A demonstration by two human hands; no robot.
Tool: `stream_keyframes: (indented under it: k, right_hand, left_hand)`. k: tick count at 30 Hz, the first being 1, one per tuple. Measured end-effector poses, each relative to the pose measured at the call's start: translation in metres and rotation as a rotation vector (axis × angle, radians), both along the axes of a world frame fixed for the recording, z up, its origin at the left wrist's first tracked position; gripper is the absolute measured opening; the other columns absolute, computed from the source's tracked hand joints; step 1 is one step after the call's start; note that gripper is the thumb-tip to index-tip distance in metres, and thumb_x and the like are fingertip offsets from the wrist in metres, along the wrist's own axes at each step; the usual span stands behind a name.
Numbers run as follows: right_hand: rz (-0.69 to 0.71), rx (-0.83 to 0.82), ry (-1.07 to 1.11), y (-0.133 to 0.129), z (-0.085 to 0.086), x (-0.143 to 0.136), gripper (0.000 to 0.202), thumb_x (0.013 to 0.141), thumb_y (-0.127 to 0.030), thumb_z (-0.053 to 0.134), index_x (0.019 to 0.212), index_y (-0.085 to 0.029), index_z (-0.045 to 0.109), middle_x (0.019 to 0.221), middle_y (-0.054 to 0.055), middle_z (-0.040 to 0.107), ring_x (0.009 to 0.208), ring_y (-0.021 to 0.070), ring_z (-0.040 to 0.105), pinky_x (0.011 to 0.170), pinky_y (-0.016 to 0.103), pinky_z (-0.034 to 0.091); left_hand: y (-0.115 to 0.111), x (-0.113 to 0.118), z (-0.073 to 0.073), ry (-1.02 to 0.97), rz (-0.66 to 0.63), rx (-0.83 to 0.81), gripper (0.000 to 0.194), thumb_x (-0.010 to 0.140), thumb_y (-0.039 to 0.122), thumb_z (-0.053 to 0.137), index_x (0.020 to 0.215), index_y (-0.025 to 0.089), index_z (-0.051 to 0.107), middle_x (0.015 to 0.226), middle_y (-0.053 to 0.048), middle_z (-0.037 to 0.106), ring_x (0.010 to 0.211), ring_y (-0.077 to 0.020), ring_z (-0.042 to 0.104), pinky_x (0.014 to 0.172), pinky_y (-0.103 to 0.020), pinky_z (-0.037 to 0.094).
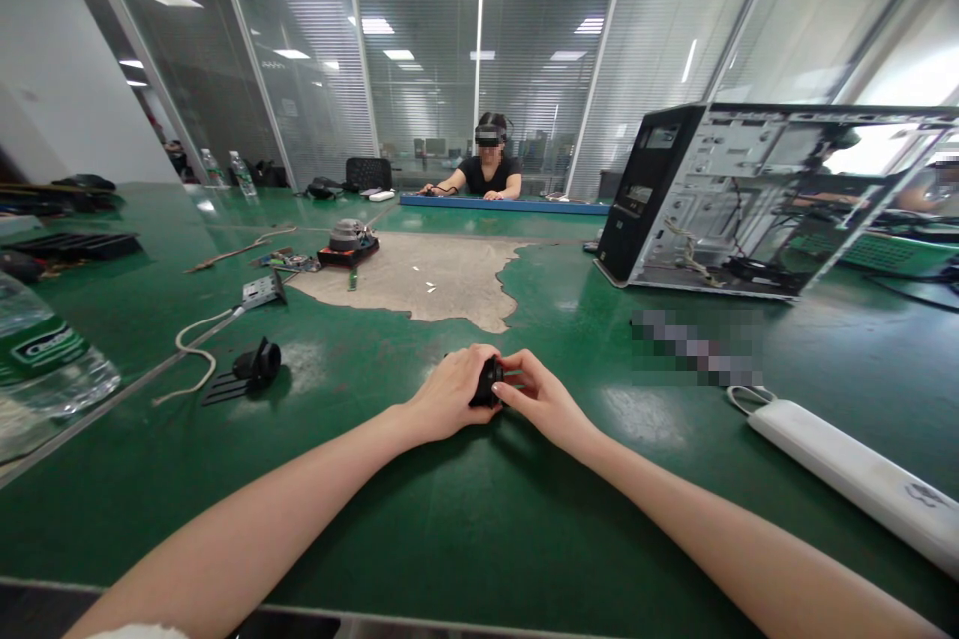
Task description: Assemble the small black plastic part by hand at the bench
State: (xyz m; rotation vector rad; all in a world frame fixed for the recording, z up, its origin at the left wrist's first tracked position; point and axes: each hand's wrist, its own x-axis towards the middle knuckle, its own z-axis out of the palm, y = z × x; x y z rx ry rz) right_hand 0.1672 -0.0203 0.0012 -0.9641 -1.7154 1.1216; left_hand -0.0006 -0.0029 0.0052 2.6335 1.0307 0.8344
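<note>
My left hand (448,392) and my right hand (540,396) meet over the green table mat (479,519), both closed around a small black part (487,383) that rests on or just above the mat. Most of the part is hidden by my fingers. Left of my hands lies a similar black round part (259,362) with a flat black piece beside it. An open computer case (749,195) stands at the right, its side panel off and cables showing inside.
A white power strip (861,479) lies at the right front. A water bottle (45,359) lies at the left edge. A white cable (196,339), a fan unit (349,242) and small boards sit mid-table. A worn bare patch (427,280) breaks the mat. Another person (486,170) sits across.
</note>
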Motion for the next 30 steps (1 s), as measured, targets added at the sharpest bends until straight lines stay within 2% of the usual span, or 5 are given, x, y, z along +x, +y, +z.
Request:
stream_keyframes:
  k: [6,13,17,23,30]
  right_hand:
    - [-0.046,0.094,0.048,-0.0029,0.0015,-0.0022,0.012,0.074,-0.028,0.056,0.082,-0.020,0.050,0.096,0.002,0.052,0.089,0.0150,0.055,0.075,0.029,0.050]
    - [-0.073,0.018,0.016,0.0008,-0.0021,-0.0036,0.024,0.074,-0.029,0.056,0.094,-0.020,0.045,0.089,0.003,0.056,0.079,0.0139,0.058,0.071,0.030,0.050]
    - [-0.021,0.030,-0.010,-0.0047,0.0006,-0.0034,0.019,0.076,-0.028,0.053,0.093,-0.022,0.045,0.086,0.001,0.057,0.077,0.0138,0.059,0.070,0.030,0.051]
    - [-0.109,0.143,0.003,-0.0023,-0.0003,-0.0040,0.010,0.076,-0.027,0.053,0.082,-0.020,0.050,0.094,0.003,0.053,0.086,0.0148,0.056,0.074,0.029,0.049]
    - [-0.049,0.009,0.009,-0.0011,-0.0024,-0.0044,0.019,0.077,-0.028,0.051,0.092,-0.021,0.044,0.087,0.002,0.056,0.077,0.0135,0.058,0.070,0.030,0.049]
  left_hand:
    - [-0.0008,0.0004,0.0003,-0.014,-0.005,-0.002,0.053,0.067,0.028,0.059,0.113,0.021,0.032,0.106,-0.007,0.048,0.093,-0.0233,0.049,0.079,-0.038,0.039]
    - [-0.0005,-0.0002,0.0000,-0.005,0.002,0.005,0.055,0.066,0.028,0.060,0.113,0.021,0.032,0.105,-0.007,0.048,0.092,-0.0234,0.049,0.079,-0.038,0.039]
    - [-0.0001,-0.0001,-0.0002,-0.002,-0.004,-0.006,0.055,0.066,0.025,0.059,0.113,0.021,0.031,0.105,-0.007,0.048,0.092,-0.0232,0.050,0.079,-0.038,0.039]
    - [0.0004,0.0001,-0.0007,-0.002,-0.001,0.019,0.054,0.067,0.029,0.059,0.112,0.020,0.032,0.105,-0.007,0.049,0.093,-0.0237,0.049,0.079,-0.038,0.039]
    - [-0.0005,-0.0004,0.0001,0.007,0.002,0.015,0.054,0.067,0.028,0.060,0.113,0.021,0.032,0.105,-0.007,0.048,0.091,-0.0234,0.050,0.078,-0.038,0.039]
